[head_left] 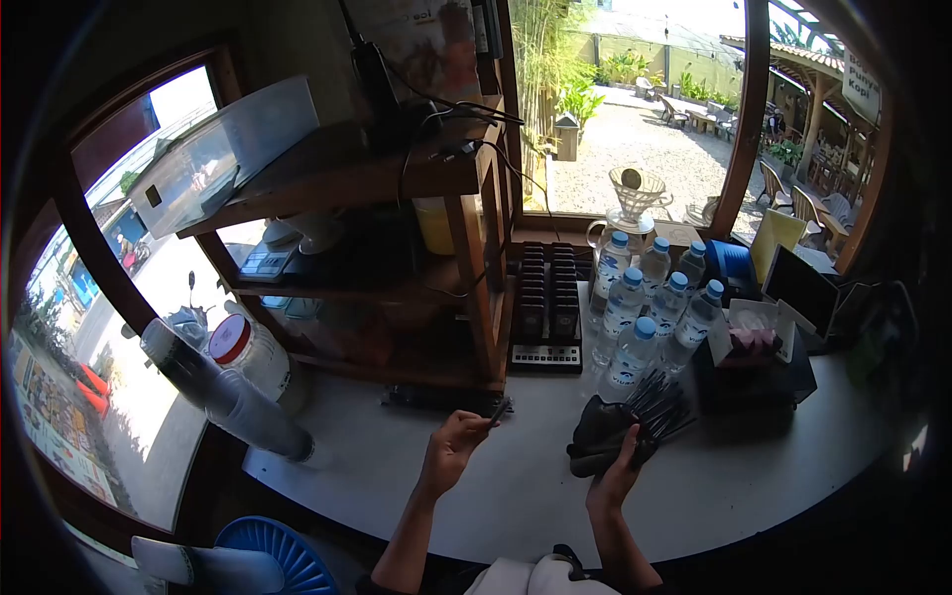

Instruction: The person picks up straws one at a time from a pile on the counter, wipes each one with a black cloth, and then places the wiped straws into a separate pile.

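**Item 1: dark pouch [600,436] of black sticks [659,402].** It is sitting over the middle of the white counter [516,496], just in front of the water bottles [645,297]. Whether it is resting on the counter or lifted cannot be told.
- The sticks are fanning out of the pouch mouth. Their long axis is running from lower left to upper right, and the free ends are pointing toward the tissue box [754,337].
- The right hand [615,478] is gripping the pouch from below, with fingers curling round its near edge.

**Item 2: single thin dark stick [499,409].**
- The left hand [451,446] is pinching it at the fingertips, with the other fingers folding in.
- The stick is slanting up and to the right, apart from the pouch. Its free end is pointing toward the foot of the wooden shelf [397,198].

**Surroundings.**
- A black slotted rack [547,297] is standing beside the shelf.
- Stacked cups [228,397] are lying tilted at the far left.
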`<state>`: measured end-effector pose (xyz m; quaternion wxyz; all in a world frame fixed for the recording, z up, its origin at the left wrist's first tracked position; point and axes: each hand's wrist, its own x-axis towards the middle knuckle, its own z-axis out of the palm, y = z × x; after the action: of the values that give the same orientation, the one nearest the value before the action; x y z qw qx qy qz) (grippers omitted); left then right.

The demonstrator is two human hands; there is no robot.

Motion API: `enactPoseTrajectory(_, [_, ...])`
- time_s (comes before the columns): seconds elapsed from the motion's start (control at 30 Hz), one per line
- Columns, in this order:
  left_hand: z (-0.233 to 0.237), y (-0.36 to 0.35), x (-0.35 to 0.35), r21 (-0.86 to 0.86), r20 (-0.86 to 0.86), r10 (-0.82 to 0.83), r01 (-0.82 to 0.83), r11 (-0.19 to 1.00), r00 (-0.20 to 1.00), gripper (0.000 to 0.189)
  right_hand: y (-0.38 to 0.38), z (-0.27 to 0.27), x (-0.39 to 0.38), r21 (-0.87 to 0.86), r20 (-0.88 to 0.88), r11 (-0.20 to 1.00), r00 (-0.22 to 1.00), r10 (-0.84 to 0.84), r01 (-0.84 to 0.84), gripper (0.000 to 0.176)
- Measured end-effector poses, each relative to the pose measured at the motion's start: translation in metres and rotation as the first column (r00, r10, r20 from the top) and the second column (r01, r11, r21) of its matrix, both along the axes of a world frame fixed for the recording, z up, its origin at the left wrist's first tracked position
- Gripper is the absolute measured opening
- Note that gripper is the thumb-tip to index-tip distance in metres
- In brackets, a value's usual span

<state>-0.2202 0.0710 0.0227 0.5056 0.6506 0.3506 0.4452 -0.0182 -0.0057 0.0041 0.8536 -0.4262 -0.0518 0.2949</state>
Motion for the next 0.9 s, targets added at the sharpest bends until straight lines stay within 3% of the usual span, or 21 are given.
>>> enactPoseTrajectory(0.03, [0.001,-0.002,0.007,-0.105,0.290,-0.030,0.063,0.992,0.956,0.015,-0.001,-0.005,-0.004,0.008,0.052,0.996,0.994,0.091,-0.092,0.038])
enactPoseTrajectory(0.07, [0.001,-0.005,0.014,-0.192,0.555,-0.020,0.152,0.969,0.831,0.015,-0.004,-0.016,-0.010,0.008,0.103,0.983,0.978,0.183,-0.185,0.039])
enactPoseTrajectory(0.1, [0.003,-0.007,0.020,-0.164,0.553,-0.059,0.178,0.970,0.831,0.016,-0.005,-0.022,-0.017,0.002,0.154,0.960,0.949,0.275,-0.279,0.039])
enactPoseTrajectory(0.17, [0.006,-0.011,0.028,-0.107,0.544,-0.133,0.225,0.968,0.829,0.017,-0.006,0.016,-0.036,-0.174,0.531,0.827,0.656,0.536,-0.535,0.032])
enactPoseTrajectory(0.23, [0.008,-0.015,0.025,-0.124,0.440,-0.131,0.205,0.971,0.889,0.018,-0.003,0.016,-0.047,-0.378,0.532,0.660,0.431,0.729,-0.649,0.027])
enactPoseTrajectory(0.27, [0.012,-0.014,0.024,-0.084,0.426,-0.164,0.219,0.972,0.890,0.018,-0.005,0.020,-0.052,-0.326,0.606,0.743,0.474,0.639,-0.584,0.024])
enactPoseTrajectory(0.37, [0.017,-0.013,0.011,-0.062,0.415,-0.160,0.203,0.977,0.896,0.019,-0.007,0.017,-0.045,-0.453,0.585,0.667,0.367,0.723,-0.592,0.020])
enactPoseTrajectory(0.4, [0.019,-0.013,0.007,-0.049,0.405,-0.141,0.176,0.983,0.903,0.018,-0.009,0.025,-0.045,-0.468,0.654,0.708,0.331,0.680,-0.530,0.021])
enactPoseTrajectory(0.47, [0.025,-0.010,-0.003,-0.043,0.443,-0.157,0.195,0.980,0.883,0.016,-0.011,0.025,-0.040,-0.510,0.731,0.718,0.202,0.652,-0.473,0.022])
enactPoseTrajectory(0.57, [0.041,-0.010,-0.020,-0.084,0.366,-0.099,0.139,0.987,0.925,0.018,-0.012,0.022,-0.024,-0.537,0.810,0.761,0.028,0.585,-0.364,0.027])
enactPoseTrajectory(0.6, [0.044,-0.010,-0.022,-0.040,0.268,-0.068,0.081,0.996,0.961,0.019,-0.011,0.023,-0.021,-0.536,0.828,0.778,-0.028,0.560,-0.328,0.029])
enactPoseTrajectory(0.7, [0.043,-0.014,-0.018,0.036,0.224,0.035,-0.045,0.998,0.974,0.018,-0.012,0.035,-0.019,-0.561,0.824,0.785,-0.091,0.559,-0.262,0.029])
enactPoseTrajectory(0.8, [0.040,-0.016,-0.019,0.001,0.314,0.131,-0.138,0.990,0.940,0.017,-0.010,0.031,-0.018,-0.523,0.850,0.810,-0.093,0.519,-0.264,0.028])
enactPoseTrajectory(0.9, [0.040,-0.018,-0.021,-0.098,0.379,0.231,-0.209,0.973,0.896,0.014,-0.012,0.024,-0.008,-0.490,0.864,0.834,-0.013,0.504,-0.252,0.027])
